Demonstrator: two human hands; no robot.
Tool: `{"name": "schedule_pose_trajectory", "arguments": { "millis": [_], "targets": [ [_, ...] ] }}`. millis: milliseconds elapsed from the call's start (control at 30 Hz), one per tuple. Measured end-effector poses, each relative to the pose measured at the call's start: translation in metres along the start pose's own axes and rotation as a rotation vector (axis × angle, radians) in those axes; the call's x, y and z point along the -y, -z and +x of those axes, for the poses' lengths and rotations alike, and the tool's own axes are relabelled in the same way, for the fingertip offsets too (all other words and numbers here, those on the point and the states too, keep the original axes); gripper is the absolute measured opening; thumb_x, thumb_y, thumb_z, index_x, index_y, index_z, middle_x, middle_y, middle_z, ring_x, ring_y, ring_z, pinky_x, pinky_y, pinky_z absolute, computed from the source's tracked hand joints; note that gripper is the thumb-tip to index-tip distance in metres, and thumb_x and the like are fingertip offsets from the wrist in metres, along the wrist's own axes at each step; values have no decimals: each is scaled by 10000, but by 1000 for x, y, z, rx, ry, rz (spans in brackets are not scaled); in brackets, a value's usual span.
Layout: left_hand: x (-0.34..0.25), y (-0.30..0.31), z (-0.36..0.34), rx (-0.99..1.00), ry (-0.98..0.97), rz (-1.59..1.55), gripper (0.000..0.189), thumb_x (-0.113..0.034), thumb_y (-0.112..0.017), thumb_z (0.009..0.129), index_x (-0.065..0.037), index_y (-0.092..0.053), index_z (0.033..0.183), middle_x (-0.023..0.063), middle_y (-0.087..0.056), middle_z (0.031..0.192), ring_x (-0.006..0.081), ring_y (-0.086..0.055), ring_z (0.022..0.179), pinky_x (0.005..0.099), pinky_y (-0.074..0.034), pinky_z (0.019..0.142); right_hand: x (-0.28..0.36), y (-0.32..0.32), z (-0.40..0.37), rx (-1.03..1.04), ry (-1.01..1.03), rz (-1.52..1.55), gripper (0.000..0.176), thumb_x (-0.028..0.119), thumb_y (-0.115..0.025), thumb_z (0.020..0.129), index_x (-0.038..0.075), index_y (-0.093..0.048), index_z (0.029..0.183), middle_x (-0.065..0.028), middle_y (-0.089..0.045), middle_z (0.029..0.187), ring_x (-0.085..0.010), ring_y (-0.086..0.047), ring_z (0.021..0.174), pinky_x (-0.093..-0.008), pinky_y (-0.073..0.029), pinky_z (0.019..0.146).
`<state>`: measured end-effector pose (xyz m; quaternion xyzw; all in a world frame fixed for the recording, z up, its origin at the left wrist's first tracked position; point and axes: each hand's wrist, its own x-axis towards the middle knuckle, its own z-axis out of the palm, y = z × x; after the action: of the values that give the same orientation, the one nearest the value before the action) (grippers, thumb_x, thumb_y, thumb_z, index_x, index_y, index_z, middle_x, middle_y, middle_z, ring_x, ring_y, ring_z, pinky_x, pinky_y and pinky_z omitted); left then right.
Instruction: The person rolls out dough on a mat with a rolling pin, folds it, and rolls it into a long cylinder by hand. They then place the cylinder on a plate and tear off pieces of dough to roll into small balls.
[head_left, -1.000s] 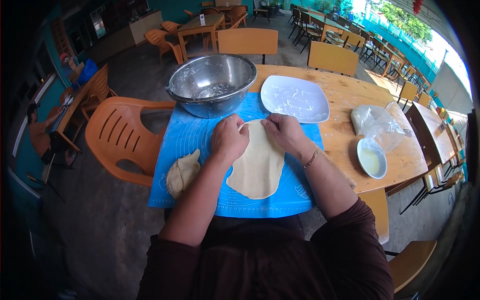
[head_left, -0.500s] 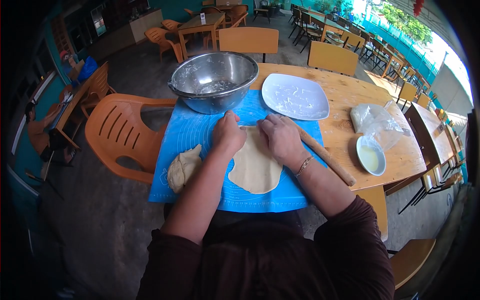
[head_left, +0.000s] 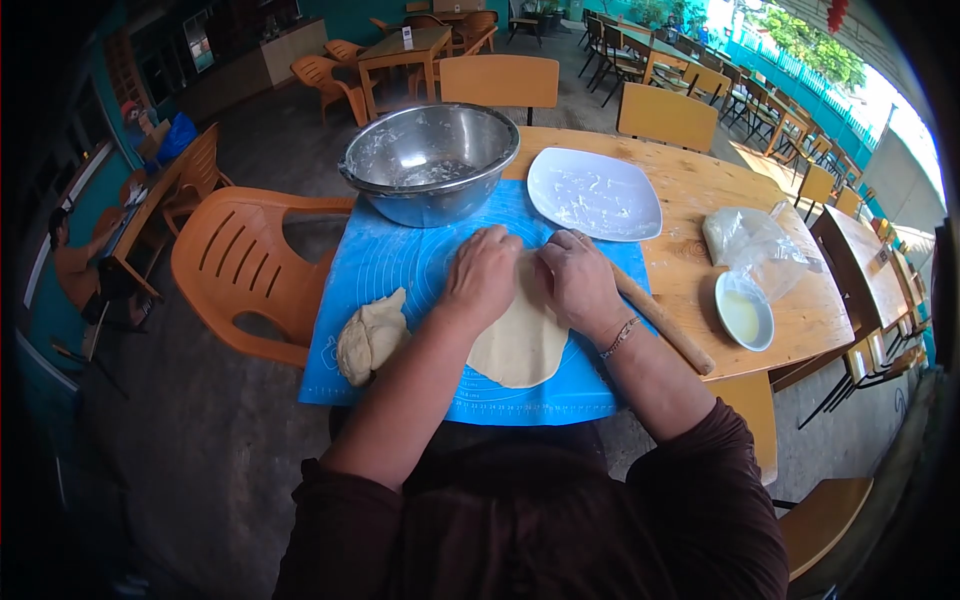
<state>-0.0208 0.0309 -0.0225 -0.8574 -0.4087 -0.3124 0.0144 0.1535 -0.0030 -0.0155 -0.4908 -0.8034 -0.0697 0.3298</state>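
Observation:
A flattened sheet of dough point(head_left: 520, 348) lies on a blue silicone mat point(head_left: 410, 265) with printed circles and a ruler edge. At its far left part is my left hand point(head_left: 485, 272), fingers curled down on the dough. My right hand point(head_left: 578, 280), wearing a bracelet, pinches the far right edge, close beside the left; the fingertips of both are partly hidden. Left of my left forearm sits a lump of dough point(head_left: 370, 338). A wooden rolling pin point(head_left: 665, 325) lies slanted to the right of my right hand, partly behind it.
Beyond my hands stand a steel mixing bowl point(head_left: 430, 205) and a white plate point(head_left: 595, 195) dusted with flour. Farther right are a small bowl point(head_left: 743, 312) of pale liquid and a plastic bag point(head_left: 755, 245). An orange chair point(head_left: 245, 265) stands left; a person point(head_left: 78, 255) sits far left.
My left hand has moved right along the dough's far edge, closer to my right hand. My right hand has shifted slightly right and down. The far part of the sheet is now more covered.

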Motion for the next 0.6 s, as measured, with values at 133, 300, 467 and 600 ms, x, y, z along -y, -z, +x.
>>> {"name": "schedule_pose_trajectory", "arguments": {
  "millis": [133, 300, 467, 600],
  "targets": [
    [-7, -10, -7, 160, 42, -109, 182, -34, -574, 879, 22, -647, 1036, 215, -607, 1122, 389, -585, 1074, 462, -477, 924, -4, -6, -4, 157, -45, 12, 130, 117, -606, 828, 31, -685, 885, -138, -628, 870, -341, -626, 914, -424, -505, 840],
    [-17, 1, -12, 197, 68, -71, 210, -70, -575, 917, 45, -634, 1082, 281, -539, 1305, 441, -532, 1211, 489, -429, 1037, -15, -6, -2, 73, -23, -110, 136, 121, -579, 821, 35, -682, 844, -137, -632, 868, -330, -629, 927, -427, -494, 869],
    [-22, 10, -30, 253, 159, 112, 266, -91, -570, 936, 84, -600, 1134, 339, -493, 1354, 480, -494, 1260, 512, -385, 1090, -12, -7, -5, 81, 17, -115, 134, 95, -559, 817, 29, -675, 824, -154, -632, 916, -324, -607, 955, -426, -480, 889],
    [-21, 16, -60, 207, 234, 198, 298, -105, -561, 949, 125, -561, 1139, 350, -516, 1306, 483, -496, 1248, 505, -393, 1079, -19, -3, -6, 68, -10, -110, 141, 98, -556, 819, 23, -673, 838, -157, -633, 917, -333, -608, 950, -431, -481, 883]
  ]
}}
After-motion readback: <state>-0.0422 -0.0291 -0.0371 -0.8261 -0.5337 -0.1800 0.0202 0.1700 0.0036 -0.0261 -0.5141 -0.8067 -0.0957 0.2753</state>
